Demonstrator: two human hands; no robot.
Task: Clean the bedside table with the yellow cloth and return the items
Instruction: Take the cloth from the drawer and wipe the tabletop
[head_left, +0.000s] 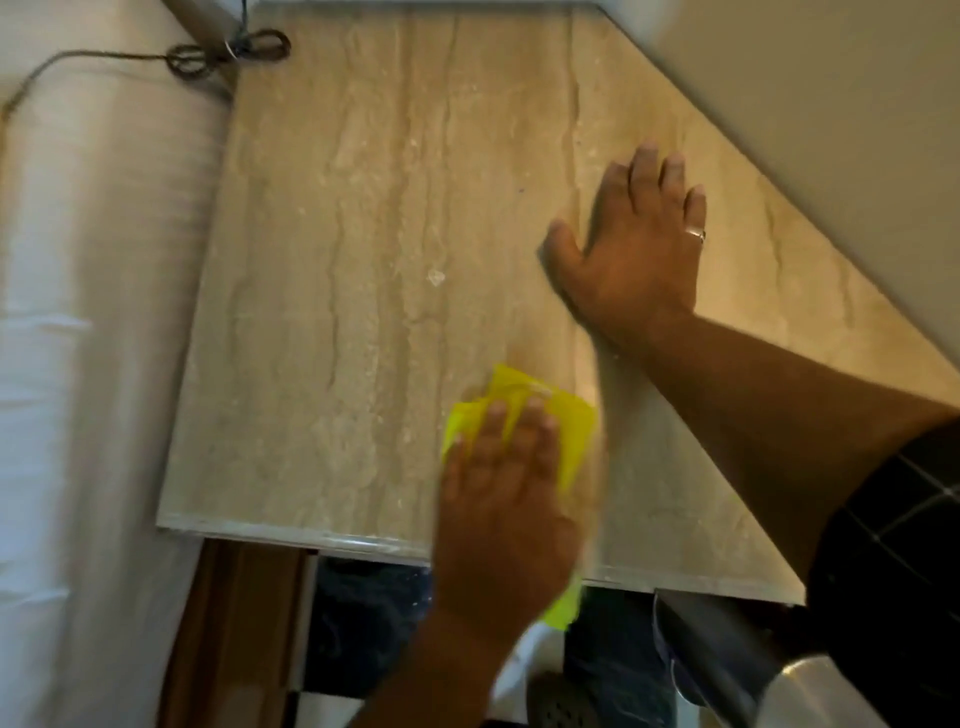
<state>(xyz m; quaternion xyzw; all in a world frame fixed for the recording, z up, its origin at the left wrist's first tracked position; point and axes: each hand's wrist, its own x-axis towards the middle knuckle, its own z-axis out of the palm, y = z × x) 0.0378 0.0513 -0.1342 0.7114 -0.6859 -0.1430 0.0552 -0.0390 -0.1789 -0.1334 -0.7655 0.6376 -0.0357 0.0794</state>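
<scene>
Head view: a beige stone surface (363, 234), veined lengthwise like travertine and polished, fills the middle of the frame; its rounded front edge runs along the lower part, and a small pale fleck sits near its middle. The left hand (506, 499), in the lower middle of the frame, lies flat with straight fingers pressing on the cloth (566, 421), a thin, crumpled, bright yellow piece near the front edge of the surface. One corner of the cloth hangs down past the edge beneath the wrist. The hand and cloth are blurred.

The right hand (631, 244), in the right middle of the frame, rests palm down on the bare stone, fingers spread wide and straight, holding nothing. A metal ring (696, 234) circles one finger. The forearm leads to a dark sleeve (893, 545) with thin pale grid lines at the right edge.

At the left runs a padded, off-white fabric roll (104, 260), finely ribbed. A dark twisted cord (228, 52) is knotted in loops at the upper left. A plain pale wall (805, 104) meets the surface along the upper right.
</scene>
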